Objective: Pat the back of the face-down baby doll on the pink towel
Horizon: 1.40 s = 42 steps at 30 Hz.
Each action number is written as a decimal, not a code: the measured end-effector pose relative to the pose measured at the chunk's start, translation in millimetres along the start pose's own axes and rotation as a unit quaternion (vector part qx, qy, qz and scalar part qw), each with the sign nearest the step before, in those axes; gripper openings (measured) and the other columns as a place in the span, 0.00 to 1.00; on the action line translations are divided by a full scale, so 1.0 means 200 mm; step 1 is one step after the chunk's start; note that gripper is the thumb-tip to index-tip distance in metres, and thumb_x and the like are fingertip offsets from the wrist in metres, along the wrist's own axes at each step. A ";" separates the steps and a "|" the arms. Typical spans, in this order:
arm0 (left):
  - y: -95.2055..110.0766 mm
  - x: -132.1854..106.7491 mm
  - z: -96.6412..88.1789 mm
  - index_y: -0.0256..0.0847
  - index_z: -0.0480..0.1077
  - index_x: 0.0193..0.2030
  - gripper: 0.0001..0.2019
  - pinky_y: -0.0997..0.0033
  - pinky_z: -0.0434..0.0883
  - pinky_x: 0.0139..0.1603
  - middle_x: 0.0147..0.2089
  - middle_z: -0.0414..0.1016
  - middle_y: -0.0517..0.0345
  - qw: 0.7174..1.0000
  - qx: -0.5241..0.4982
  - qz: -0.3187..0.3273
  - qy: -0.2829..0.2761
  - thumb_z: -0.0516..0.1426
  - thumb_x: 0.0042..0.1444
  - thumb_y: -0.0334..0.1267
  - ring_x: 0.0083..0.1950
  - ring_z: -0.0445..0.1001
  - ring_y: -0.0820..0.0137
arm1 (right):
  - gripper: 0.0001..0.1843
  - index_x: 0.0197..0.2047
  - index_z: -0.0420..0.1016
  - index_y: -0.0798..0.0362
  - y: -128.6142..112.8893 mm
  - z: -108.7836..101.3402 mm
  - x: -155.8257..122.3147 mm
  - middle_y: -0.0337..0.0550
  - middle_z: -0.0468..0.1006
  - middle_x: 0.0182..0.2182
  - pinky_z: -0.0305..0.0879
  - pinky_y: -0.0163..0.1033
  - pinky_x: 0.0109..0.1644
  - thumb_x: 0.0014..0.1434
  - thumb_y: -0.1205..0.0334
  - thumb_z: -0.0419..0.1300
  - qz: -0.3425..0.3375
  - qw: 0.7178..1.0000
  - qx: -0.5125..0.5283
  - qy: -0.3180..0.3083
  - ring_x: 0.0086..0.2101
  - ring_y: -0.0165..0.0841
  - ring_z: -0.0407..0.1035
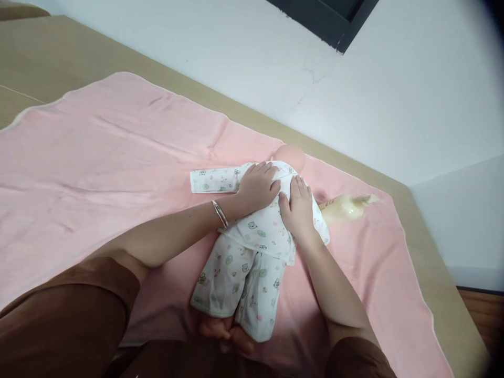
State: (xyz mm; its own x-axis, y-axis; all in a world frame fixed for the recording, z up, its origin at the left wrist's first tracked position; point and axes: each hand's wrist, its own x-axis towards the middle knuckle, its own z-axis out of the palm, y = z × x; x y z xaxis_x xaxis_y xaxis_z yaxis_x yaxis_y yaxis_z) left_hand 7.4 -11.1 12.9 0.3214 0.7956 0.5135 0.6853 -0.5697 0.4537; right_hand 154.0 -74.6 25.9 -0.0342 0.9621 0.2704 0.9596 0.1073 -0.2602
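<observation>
A baby doll lies on a pink blanket (129, 136), its rounded head (290, 156) toward the wall and its feet (240, 338) toward me. It wears a white printed shirt (252, 226) and matching trousers (228, 273). My left hand (258, 186) rests flat on the upper chest of the shirt, fingers spread. On the other side of the chest lies my right hand (297, 207), palm down with fingers stretched out. One sleeve (214, 180) reaches out to the left. Both hands partly cover the shirt front.
Right of the doll, a pale yellowish bottle-like object (348, 206) lies on the blanket. Beneath the blanket is a wooden table (39, 47), its far edge along a white wall (244, 63). A dark frame (338, 26) hangs above. Wooden flooring shows at lower right.
</observation>
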 end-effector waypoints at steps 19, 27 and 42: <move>-0.02 0.00 0.02 0.36 0.72 0.53 0.16 0.52 0.65 0.66 0.58 0.76 0.44 0.999 -0.034 -0.002 0.013 0.52 0.61 0.35 0.62 0.71 0.55 | 0.34 0.72 0.53 0.63 -0.01 0.00 -0.01 0.62 0.56 0.71 0.45 0.63 0.73 0.69 0.52 0.44 0.001 1.000 -0.002 0.002 0.71 0.48 0.48; -0.03 0.01 0.04 0.35 0.72 0.55 0.18 0.52 0.65 0.67 0.59 0.76 0.44 0.999 -0.043 -0.002 0.018 0.52 0.61 0.36 0.62 0.72 0.55 | 0.34 0.71 0.54 0.65 0.00 0.00 -0.01 0.63 0.57 0.71 0.44 0.62 0.73 0.69 0.53 0.45 0.000 1.000 0.001 0.003 0.71 0.49 0.49; -0.05 0.01 0.05 0.37 0.73 0.55 0.18 0.52 0.65 0.67 0.59 0.77 0.46 0.997 -0.077 -0.012 0.019 0.52 0.60 0.37 0.62 0.72 0.56 | 0.33 0.71 0.54 0.61 0.01 0.02 -0.01 0.62 0.57 0.71 0.46 0.64 0.72 0.69 0.52 0.44 -0.005 1.000 0.006 0.022 0.71 0.49 0.49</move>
State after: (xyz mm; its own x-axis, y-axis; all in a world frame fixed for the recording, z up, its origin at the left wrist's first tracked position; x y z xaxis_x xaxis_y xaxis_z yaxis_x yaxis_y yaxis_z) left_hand 6.9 -1.1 2.7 0.2797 0.8025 0.5270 0.5832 -0.5781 0.5707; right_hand 155.1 -75.8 20.7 -0.0304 0.9491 0.3136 0.9556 0.1196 -0.2694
